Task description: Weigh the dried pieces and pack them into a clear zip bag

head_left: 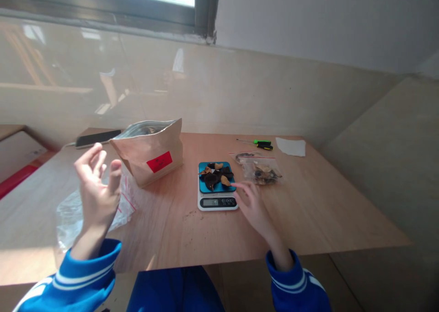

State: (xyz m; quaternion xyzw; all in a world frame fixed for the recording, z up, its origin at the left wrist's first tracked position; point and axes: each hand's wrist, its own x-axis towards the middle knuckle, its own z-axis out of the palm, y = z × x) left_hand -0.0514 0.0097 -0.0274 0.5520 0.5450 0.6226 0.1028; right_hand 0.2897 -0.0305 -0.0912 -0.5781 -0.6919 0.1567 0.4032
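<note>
A plywood table (308, 220) stood against a pale tiled wall below a window. The person's right hand (252, 204), fingers spread and holding nothing, hovered at the right edge of a small kitchen scale (216, 189) whose blue platform carried dark dried pieces (215, 174). Just beyond that hand lay a clear zip bag (260, 169) of similar pieces, with a green-handled screwdriver (258, 142) farther back. The left hand (98, 190) was raised, loosely open and empty, above crumpled clear plastic bags (73, 213); a kraft pouch (151, 153) stood open to its right.
</note>
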